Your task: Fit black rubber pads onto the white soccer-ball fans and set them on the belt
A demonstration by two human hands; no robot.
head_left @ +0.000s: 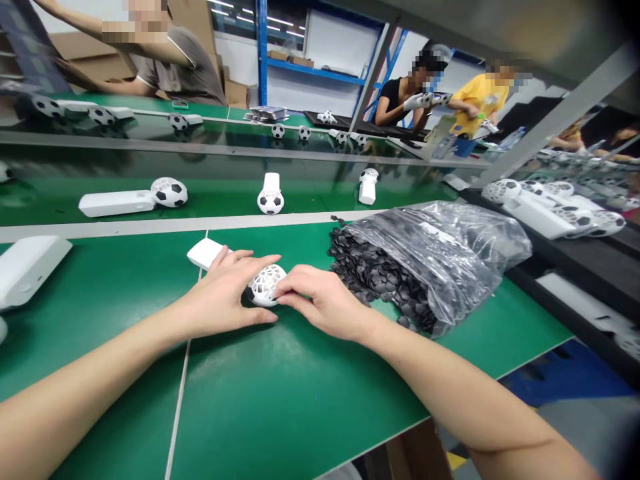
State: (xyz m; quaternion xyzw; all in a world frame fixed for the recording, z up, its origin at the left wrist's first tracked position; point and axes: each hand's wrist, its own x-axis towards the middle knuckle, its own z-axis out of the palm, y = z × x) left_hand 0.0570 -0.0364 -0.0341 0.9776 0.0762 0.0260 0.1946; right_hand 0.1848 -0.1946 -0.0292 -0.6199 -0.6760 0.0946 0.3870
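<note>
A white handheld device with a football-shaped head point(267, 285) lies on the green bench, its white handle point(206, 254) pointing to the far left. My left hand point(227, 293) curves around the head from the left, fingers over the far side and thumb on the near side. With thumb and index finger pinched, my right hand point(320, 300) touches the head's right side. A small dark bit shows at those fingertips, mostly hidden. Black patches cover part of the head; its top is an open white lattice. Right of my hands, loose black pieces point(380, 273) spill from a clear plastic bag point(455, 247).
Similar football-headed devices point(170, 193) lie on the green conveyor beyond a pale rail point(310, 219). Another white device point(35, 267) sits at the left edge. More are heaped on a dark rack point(565, 260) at right. Several people work across the line, including a person in yellow point(480, 107).
</note>
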